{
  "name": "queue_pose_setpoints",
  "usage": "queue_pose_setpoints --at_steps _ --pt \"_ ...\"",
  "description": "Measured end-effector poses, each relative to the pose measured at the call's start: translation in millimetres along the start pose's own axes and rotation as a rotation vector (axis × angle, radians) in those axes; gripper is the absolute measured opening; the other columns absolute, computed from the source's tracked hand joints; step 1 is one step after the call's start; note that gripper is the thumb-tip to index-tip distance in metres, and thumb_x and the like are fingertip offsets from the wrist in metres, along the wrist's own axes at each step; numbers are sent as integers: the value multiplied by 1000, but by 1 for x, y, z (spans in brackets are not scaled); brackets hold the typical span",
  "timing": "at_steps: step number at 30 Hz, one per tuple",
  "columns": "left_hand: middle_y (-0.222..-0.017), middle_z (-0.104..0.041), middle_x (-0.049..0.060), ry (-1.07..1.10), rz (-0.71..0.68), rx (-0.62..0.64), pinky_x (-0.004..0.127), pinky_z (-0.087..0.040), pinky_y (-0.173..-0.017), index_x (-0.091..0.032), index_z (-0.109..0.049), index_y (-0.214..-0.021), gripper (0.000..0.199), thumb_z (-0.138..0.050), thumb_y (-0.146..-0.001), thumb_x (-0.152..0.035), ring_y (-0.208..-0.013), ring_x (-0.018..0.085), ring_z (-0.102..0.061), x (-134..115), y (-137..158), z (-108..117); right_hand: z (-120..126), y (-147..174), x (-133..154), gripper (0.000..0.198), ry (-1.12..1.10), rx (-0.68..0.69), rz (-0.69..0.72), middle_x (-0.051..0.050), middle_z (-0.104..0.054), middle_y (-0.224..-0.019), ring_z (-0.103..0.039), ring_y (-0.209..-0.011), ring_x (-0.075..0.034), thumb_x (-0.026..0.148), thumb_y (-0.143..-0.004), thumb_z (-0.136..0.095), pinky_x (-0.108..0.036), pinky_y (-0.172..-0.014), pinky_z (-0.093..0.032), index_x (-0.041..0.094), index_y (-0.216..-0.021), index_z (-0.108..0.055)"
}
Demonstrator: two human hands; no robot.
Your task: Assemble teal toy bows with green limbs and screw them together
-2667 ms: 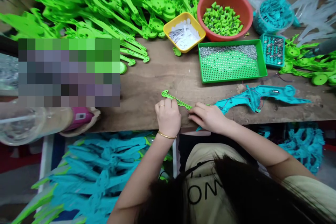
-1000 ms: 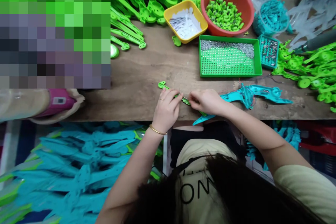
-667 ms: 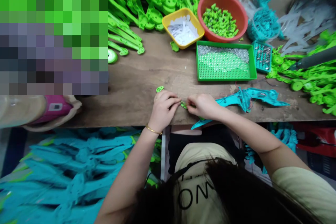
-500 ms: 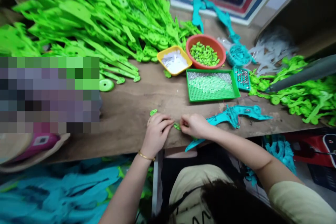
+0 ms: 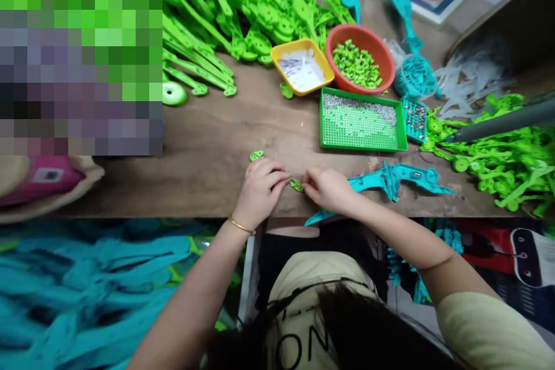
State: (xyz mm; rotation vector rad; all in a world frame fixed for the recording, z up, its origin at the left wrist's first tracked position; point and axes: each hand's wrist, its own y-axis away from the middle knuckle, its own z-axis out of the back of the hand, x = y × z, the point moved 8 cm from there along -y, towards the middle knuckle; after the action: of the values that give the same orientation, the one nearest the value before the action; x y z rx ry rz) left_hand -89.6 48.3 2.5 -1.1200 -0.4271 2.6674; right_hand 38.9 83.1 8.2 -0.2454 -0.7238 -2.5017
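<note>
A small flat green plastic piece (image 5: pixel 296 185) is pinched between my two hands, just above the front part of the wooden table. My left hand (image 5: pixel 261 186) is closed, with thumb and fingertips together at the piece's left end. From the other side, my right hand (image 5: pixel 328 187) has its fingers curled in at the right end. Its fingertips are partly hidden. Another small green piece (image 5: pixel 256 155) lies just beyond my left knuckles. A teal bow-shaped plastic part (image 5: pixel 392 178) rests to the right, running partly behind my right hand and wrist.
Ahead stand a green perforated tray (image 5: pixel 363 143) with small metal bits, a red bowl (image 5: pixel 332 63) of green pieces, a yellow dish (image 5: pixel 299 91) and a teal box of screws (image 5: pixel 415 119). Green parts (image 5: pixel 264 17) heap up behind; more (image 5: pixel 511 167) lie right. A dark grey bar (image 5: pixel 503 121) juts in.
The camera view has tilted and shifted, so the trays and table sit higher in the picture. Both hands stay together at the small green piece, with little movement of the fingers.
</note>
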Motion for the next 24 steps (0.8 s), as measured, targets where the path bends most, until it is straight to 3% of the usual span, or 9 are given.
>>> queue_pose_setpoints --at_steps 10,19,24 --pt "-90 -69 4 3 -5 -19 41 -46 -95 -21 -73 -86 17 -57 -91 -25 -93 19 -58 -3 0 2 -2 6 0 20 53 -38 4 -4 -73 -97 -67 -85 -19 33 -95 -43 -27 -66 -36 22 -95 -59" --pt "-91 -68 5 10 44 13 42 -47 -94 -22 -72 -84 18 -56 -91 -27 -95 20 -58 0 0 0 1 -1 4 24 102 48 -50 -7 -73 -98 -68 -86 -24 32 -94 -39 -30 -65 -39 21 -100 -59" --pt "-90 -68 5 9 36 21 44 -46 -97 -22 -72 -83 20 -54 -92 -26 -93 20 -59 -2 -1 0 0 -4 4 22 18 114 14 -5 -73 -97 -67 -89 -22 34 -92 -44 -28 -67 -39 22 -102 -60"
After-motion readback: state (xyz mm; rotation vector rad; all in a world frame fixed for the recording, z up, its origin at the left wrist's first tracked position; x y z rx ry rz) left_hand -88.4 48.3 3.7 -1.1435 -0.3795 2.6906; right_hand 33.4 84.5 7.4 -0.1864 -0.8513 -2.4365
